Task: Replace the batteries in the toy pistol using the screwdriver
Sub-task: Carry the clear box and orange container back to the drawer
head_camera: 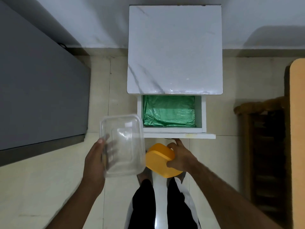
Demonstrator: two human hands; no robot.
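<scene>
My left hand [95, 156] grips a clear plastic container [123, 144] by its left side, held in the air left of the open drawer. My right hand [179, 157] grips a yellow plastic box [159, 160] below the drawer front, with one finger stretched up to the front's lower edge. The white drawer [203, 113] is pulled out and holds a green plastic bag [168, 111]. No toy pistol, screwdriver or batteries are in view; the clear container looks empty.
A white marble-patterned table top [175, 48] stands above the drawer against the wall. A grey bed or surface [38, 96] lies at the left. A wooden piece of furniture [297, 129] is at the right. My legs [161, 204] stand on the tiled floor.
</scene>
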